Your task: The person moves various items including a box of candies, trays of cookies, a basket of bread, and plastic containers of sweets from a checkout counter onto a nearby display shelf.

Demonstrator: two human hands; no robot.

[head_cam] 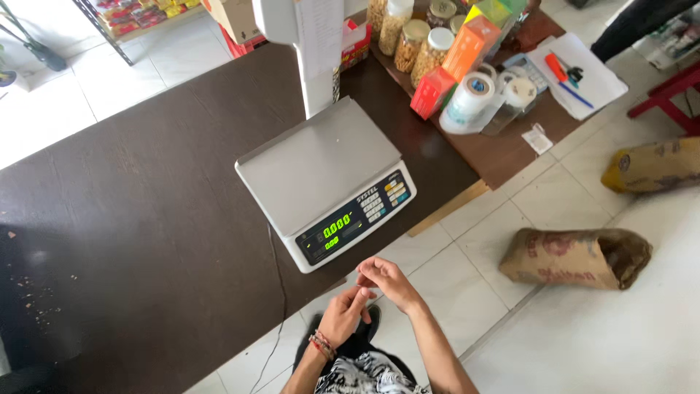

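Note:
A white electronic weighing scale [326, 182] with a bare steel pan and a lit green display sits at the near edge of a dark brown counter [146, 219]. Just below the scale's front, my left hand [343, 315] and my right hand [385, 281] meet over the floor, fingers touching each other. My left wrist wears a beaded bracelet. Neither hand holds anything that I can see. Both hands are apart from the scale.
Glass jars [417, 36], orange boxes [456, 62], a roll of plastic bags [470, 98] and papers with pens [576, 73] crowd the counter's far right. Two brown sacks [576, 257] [652, 166] lie on the white tiled floor. A red stool [671, 95] stands at right.

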